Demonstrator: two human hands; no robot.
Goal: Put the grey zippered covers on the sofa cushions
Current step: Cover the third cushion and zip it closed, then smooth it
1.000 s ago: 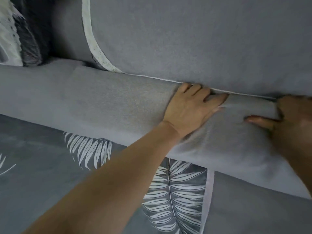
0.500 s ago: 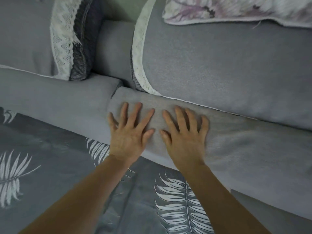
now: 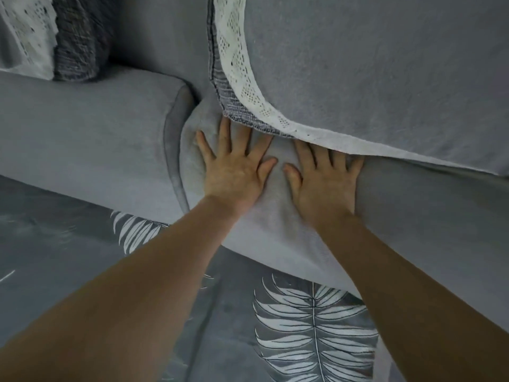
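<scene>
The big back cushion (image 3: 385, 78) with a lace edge (image 3: 237, 59) leans over the long cushion (image 3: 427, 221). That one lies on the leaf cloth (image 3: 316, 326), just beside another grey cushion (image 3: 82, 139). Its grey cover (image 3: 275, 224) looks fully on, so I think only pushing it into place is left. No zip shows. The left hand (image 3: 234, 172) and right hand (image 3: 325, 183) press flat on it, fingers spread, holding nothing. No words or labels show

A grey cloth (image 3: 68, 257) printed with white leaves covers the front edge of the sofa (image 3: 159, 37). A grey throw (image 3: 385, 78) trimmed in white lace (image 3: 237, 67) drapes its back; a second throw (image 3: 24, 31) hangs at the back left corner.
</scene>
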